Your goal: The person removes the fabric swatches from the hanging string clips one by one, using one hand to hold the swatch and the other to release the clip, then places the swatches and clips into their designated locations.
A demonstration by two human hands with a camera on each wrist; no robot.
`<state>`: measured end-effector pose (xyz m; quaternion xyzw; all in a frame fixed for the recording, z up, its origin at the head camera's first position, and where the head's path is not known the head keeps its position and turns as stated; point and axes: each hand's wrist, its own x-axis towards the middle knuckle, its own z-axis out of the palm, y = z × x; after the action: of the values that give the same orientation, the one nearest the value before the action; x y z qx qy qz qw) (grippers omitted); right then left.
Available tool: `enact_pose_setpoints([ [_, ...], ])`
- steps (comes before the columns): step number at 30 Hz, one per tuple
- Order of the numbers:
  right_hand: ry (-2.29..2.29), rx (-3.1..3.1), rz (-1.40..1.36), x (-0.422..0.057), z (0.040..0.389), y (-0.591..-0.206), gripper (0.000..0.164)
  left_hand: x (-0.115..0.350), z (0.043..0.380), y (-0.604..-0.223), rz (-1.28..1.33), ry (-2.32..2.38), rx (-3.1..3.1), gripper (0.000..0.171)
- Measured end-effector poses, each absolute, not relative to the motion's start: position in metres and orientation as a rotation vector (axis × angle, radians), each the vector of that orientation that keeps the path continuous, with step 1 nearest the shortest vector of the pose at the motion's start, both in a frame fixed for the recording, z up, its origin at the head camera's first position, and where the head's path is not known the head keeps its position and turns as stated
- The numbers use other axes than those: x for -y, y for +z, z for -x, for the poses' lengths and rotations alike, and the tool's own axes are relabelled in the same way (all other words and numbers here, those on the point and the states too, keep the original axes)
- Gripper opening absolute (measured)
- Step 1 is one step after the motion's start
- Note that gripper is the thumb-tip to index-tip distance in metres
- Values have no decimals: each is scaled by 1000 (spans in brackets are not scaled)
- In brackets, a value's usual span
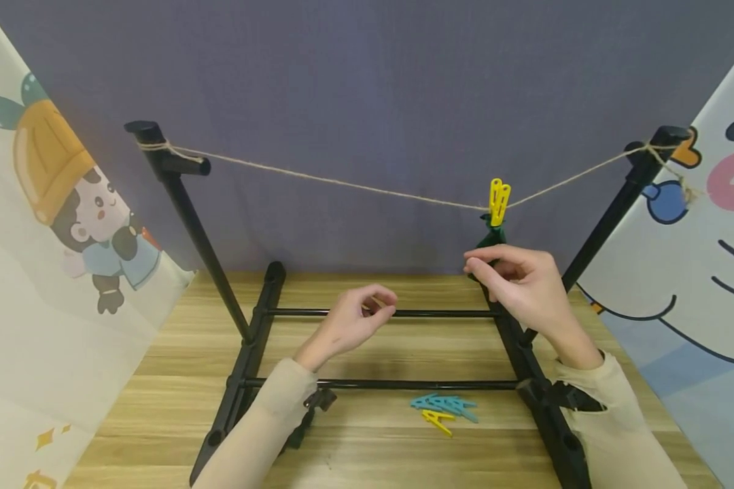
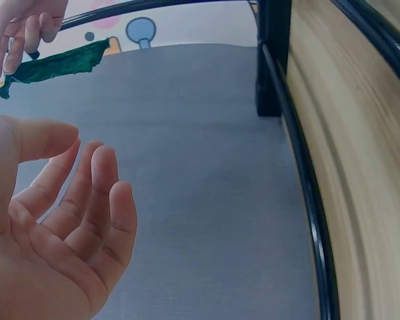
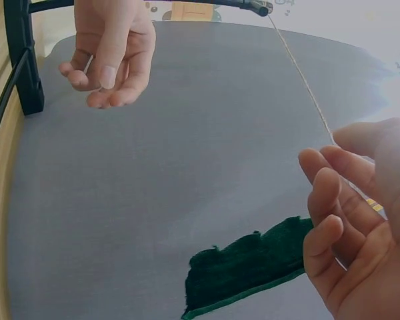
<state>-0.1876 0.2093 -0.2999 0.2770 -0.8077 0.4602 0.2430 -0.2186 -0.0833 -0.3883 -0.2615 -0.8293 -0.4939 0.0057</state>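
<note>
A yellow clothespin (image 1: 498, 202) clips a dark green piece of cloth (image 1: 493, 236) to the sagging twine (image 1: 342, 183), right of its middle. In the right wrist view the green cloth (image 3: 247, 270) hangs beyond the fingers. My right hand (image 1: 526, 285) is just in front of the cloth and covers much of it in the head view; its fingers are loosely bent and hold nothing. Left of it, over the rear crossbar, my left hand (image 1: 355, 319) hovers with relaxed fingers and nothing in its grasp.
Black posts (image 1: 204, 244) of a frame carry the twine's two ends. Crossbars (image 1: 416, 385) join its base rails on the wooden table (image 1: 367, 435). Several blue clothespins (image 1: 445, 405) and a yellow clothespin (image 1: 438, 421) lie near the front crossbar. A grey-blue panel (image 1: 342, 81) stands behind.
</note>
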Motion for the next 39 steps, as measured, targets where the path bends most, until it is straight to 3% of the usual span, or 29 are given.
enact_pose_setpoints([
  [25, 1218, 1990, -782, -222, 196, -270, 17, 52, 238, -369, 807, -1662, 2532, 20],
  [39, 1247, 1814, -619, -223, 204, -255, 16, 28, 242, -359, 818, -1705, 2506, 26],
])
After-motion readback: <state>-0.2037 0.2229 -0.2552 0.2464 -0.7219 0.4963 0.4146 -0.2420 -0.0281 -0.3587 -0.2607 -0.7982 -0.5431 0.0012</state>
